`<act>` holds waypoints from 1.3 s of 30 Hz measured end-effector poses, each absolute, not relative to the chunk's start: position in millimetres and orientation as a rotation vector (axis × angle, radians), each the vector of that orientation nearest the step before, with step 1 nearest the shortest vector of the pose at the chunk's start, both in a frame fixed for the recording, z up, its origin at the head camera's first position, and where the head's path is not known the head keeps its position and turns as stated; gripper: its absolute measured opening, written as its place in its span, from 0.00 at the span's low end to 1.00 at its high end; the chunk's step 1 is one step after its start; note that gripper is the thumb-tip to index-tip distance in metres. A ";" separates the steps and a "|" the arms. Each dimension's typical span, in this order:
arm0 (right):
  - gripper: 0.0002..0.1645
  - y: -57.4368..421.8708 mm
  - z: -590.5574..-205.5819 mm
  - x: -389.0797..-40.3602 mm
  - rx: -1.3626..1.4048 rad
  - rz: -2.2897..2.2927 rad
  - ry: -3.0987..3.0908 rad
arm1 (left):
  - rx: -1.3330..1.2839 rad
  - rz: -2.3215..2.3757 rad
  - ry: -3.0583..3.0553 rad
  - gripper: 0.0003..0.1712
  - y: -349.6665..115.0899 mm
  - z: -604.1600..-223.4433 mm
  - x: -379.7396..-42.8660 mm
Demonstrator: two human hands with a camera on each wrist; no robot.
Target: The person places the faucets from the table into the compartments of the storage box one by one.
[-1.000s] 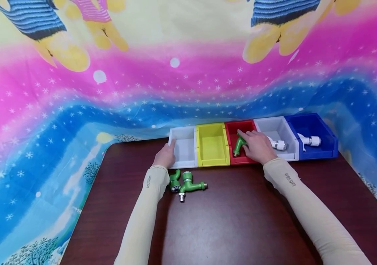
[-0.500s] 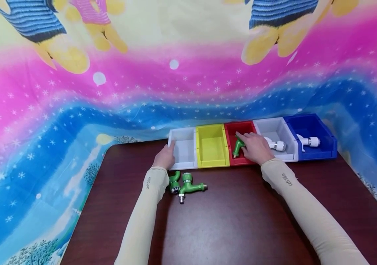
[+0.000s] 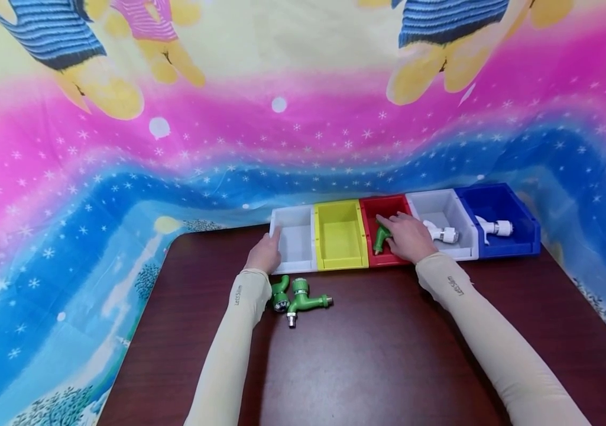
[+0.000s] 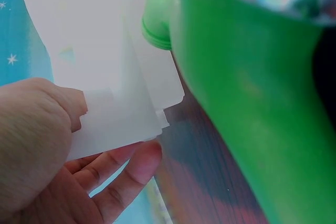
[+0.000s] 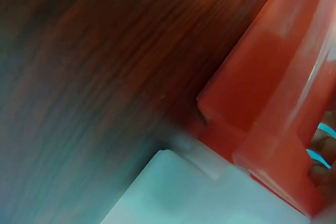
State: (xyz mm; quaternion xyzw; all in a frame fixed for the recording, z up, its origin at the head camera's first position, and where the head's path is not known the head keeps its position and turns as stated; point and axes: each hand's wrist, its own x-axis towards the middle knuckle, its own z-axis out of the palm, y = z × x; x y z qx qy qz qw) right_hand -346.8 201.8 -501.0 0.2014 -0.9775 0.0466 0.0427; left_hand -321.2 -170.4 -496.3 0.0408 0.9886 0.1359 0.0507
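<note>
My left hand (image 3: 264, 253) grips the outer left wall of the leftmost white bin (image 3: 298, 264). In the left wrist view its thumb lies over the wall's inner side, with the fingers outside. My right hand (image 3: 409, 238) reaches into the red bin (image 3: 388, 203) and holds a green faucet (image 3: 380, 241), index finger across its upper end. The hand hides part of that faucet. In the right wrist view only bits of the fingers (image 5: 324, 148) show behind the red bin's wall. Two more green faucets, one upright-handled (image 3: 305, 300) and one beside it (image 3: 280, 293), lie near my left wrist.
A yellow bin (image 3: 341, 262) stands between the white and red ones. Right of the red bin, a second white bin (image 3: 470, 251) and a blue bin (image 3: 534, 236) each contain a white faucet. The brown table (image 3: 377, 355) meets a patterned cloth (image 3: 217, 130) behind the row.
My right hand shifts slightly left and toward me within the red bin, and the upper end of the faucet moves with it. My left hand stays on the white bin.
</note>
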 end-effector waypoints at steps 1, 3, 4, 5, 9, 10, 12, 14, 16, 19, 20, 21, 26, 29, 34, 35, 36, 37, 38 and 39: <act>0.45 201.4 -501.2 -347.4 0.618 0.134 -2.995 | 0.124 0.415 3.008 0.40 -170.7 -496.3 -321.0; 0.46 200.5 -501.2 -348.3 0.621 0.118 -3.003 | 0.125 0.414 3.007 0.40 -171.4 -496.3 -321.2; 0.46 200.3 -501.2 -348.8 0.620 0.112 -3.005 | 0.127 0.410 3.009 0.40 -171.7 -496.2 -321.3; 0.46 199.9 -501.1 -349.4 0.622 0.105 -3.003 | 0.129 0.408 3.012 0.40 -172.0 -496.1 -321.5; 0.47 199.0 -500.7 -352.2 0.614 0.095 -2.999 | 0.140 0.398 3.024 0.40 -172.7 -495.6 -323.4; 0.47 199.1 -500.8 -353.0 0.612 0.091 -3.000 | 0.142 0.400 3.025 0.40 -172.7 -495.3 -323.7; 0.47 199.3 -501.0 -354.5 0.613 0.080 -2.996 | 0.145 0.401 3.025 0.40 -172.6 -495.1 -324.5; 0.46 199.5 -501.2 -355.4 0.627 0.067 -2.988 | 0.144 0.401 3.023 0.40 -172.6 -495.2 -324.9; 0.45 199.7 -501.1 -355.7 0.640 0.057 -2.980 | 0.143 0.402 3.020 0.41 -172.6 -495.3 -325.2; 0.45 199.8 -500.6 -355.3 0.652 0.056 -2.976 | 0.142 0.403 3.018 0.41 -172.6 -495.7 -325.6; 0.45 199.9 -500.6 -355.3 0.652 0.056 -2.978 | 0.143 0.403 3.018 0.41 -172.5 -495.7 -325.7; 0.45 199.7 -500.4 -355.2 0.651 0.056 -2.981 | 0.142 0.404 3.018 0.41 -172.4 -495.7 -325.6; 0.45 198.8 -500.6 -355.5 0.646 0.051 -2.989 | 0.134 0.401 3.020 0.42 -172.0 -496.4 -324.8; 0.45 200.0 -501.6 -355.7 0.652 0.043 -2.992 | 0.127 0.404 3.011 0.41 -171.3 -497.0 -323.9; 0.44 201.8 -503.3 -354.0 0.673 0.031 -2.996 | 0.127 0.403 3.002 0.41 -170.4 -496.9 -321.8; 0.44 201.7 -503.3 -353.6 0.678 0.029 -2.995 | 0.129 0.402 3.004 0.41 -170.4 -496.7 -321.5; 0.44 201.4 -503.5 -353.6 0.676 0.025 -2.995 | 0.131 0.401 3.006 0.41 -170.6 -496.5 -321.4; 0.44 201.2 -503.2 -353.5 0.679 0.022 -2.992 | 0.133 0.403 3.009 0.41 -170.7 -496.3 -321.1; 0.44 201.0 -502.9 -353.5 0.680 0.021 -2.991 | 0.138 0.404 3.013 0.41 -170.7 -496.0 -321.1; 0.43 200.9 -502.8 -353.6 0.682 0.021 -2.989 | 0.140 0.405 3.015 0.41 -170.8 -496.0 -321.0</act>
